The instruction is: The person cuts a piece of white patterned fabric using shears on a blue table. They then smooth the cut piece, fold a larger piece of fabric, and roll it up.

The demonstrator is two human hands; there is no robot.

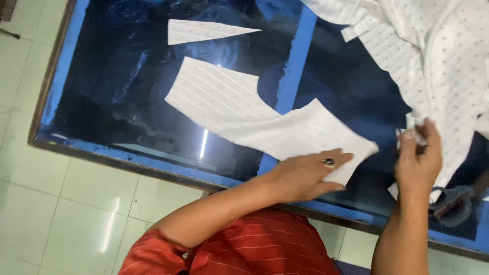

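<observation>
My left hand lies flat on the near end of a long cut piece of white cloth, fingers stretched out and close together, pressing it onto the blue glass table; the cloth runs away from my fingertips up and to the left across the table, and a ring sits on one finger. My right hand is raised just to the right, fingers pinched together on a small scrap of white cloth at the edge of the big heap of white fabric. A smaller pointed white piece lies apart at the far side, and dark scissors rest beside my right wrist
</observation>
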